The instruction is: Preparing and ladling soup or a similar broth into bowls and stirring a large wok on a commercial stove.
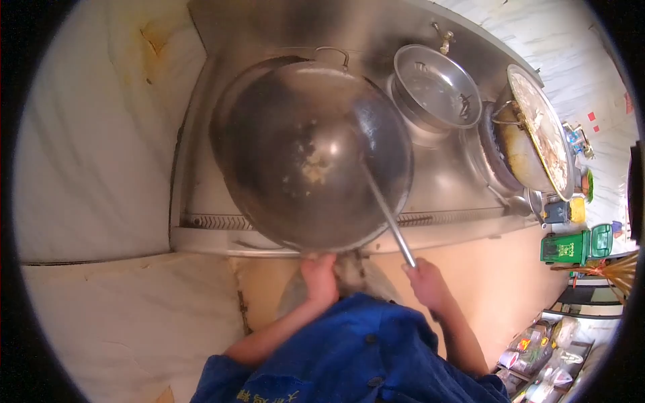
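Note:
A large dark wok [282,211] sits on the steel range in front of me, tilted, with small pale yellowish bits of food [316,169] in its middle. My left hand [321,279] grips the wok's near rim; whether it holds a loop handle there is hidden. In my right hand [427,284] is the end of a long metal-handled cooking utensil [388,214]. Its shaft reaches over the right side of the rim into the wok. The working head blends into the dark metal, so ladle or spatula I cannot tell. At the wok's far rim stands a loop handle [333,50].
Right of the wok are a steel basin of liquid [433,93] below a tap [446,41] and a big pot [529,146] with pale contents. A ladle [516,205] lies near the range's front edge. Green bin [564,248] stands farther right; a marble-patterned wall [101,151] bounds the left.

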A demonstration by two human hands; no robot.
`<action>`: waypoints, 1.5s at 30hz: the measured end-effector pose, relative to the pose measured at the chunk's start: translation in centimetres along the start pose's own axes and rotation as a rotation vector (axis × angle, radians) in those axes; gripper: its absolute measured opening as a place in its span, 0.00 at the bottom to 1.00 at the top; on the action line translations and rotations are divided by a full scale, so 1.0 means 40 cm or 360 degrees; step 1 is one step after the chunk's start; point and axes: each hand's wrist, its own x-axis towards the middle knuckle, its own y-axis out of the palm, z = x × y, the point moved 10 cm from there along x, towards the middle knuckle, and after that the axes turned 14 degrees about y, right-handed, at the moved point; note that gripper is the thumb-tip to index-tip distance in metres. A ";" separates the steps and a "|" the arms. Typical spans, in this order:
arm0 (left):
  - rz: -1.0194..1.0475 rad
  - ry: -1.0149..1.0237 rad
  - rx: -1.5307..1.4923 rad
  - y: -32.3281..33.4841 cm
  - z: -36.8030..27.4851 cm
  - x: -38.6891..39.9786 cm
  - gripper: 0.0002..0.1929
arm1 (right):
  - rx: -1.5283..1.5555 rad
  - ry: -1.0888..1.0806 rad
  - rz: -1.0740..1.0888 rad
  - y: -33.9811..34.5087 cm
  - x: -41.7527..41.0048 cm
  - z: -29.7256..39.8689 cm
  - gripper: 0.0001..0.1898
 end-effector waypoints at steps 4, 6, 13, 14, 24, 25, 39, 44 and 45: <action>0.0125 0.0092 -0.0041 0.005 0.012 0.017 0.14 | -0.0005 -0.0050 -0.0524 -0.024 -0.021 0.056 0.17; 0.0050 0.0068 -0.0025 0.003 0.010 0.011 0.15 | -0.0104 -0.0191 -0.0304 0.002 -0.042 0.068 0.16; 0.0117 0.0044 0.0226 -0.015 0.015 0.018 0.17 | 0.0042 -0.0127 -0.0645 -0.018 -0.010 0.078 0.17; 0.0100 0.0115 0.0172 -0.016 0.014 0.022 0.17 | -0.0048 -0.0152 -0.0514 0.005 -0.028 0.072 0.17; 0.0116 0.0115 0.0156 -0.006 0.018 0.017 0.14 | -0.0081 -0.0168 -0.0528 -0.034 -0.031 0.072 0.17; 0.0116 0.0115 0.0155 -0.008 0.014 0.016 0.14 | -0.0201 -0.0194 -0.0335 -0.012 -0.041 0.074 0.17; 0.0173 0.0120 0.0251 -0.003 0.000 0.017 0.11 | -0.0103 -0.0170 -0.0598 -0.060 0.031 0.113 0.21; 0.0126 0.0062 0.0390 0.003 -0.031 0.004 0.10 | -0.0271 -0.0219 -0.0481 -0.044 0.002 0.089 0.20; 0.0103 0.0091 0.0287 0.001 -0.026 0.011 0.10 | -0.0218 -0.0211 -0.0464 -0.067 0.017 0.084 0.19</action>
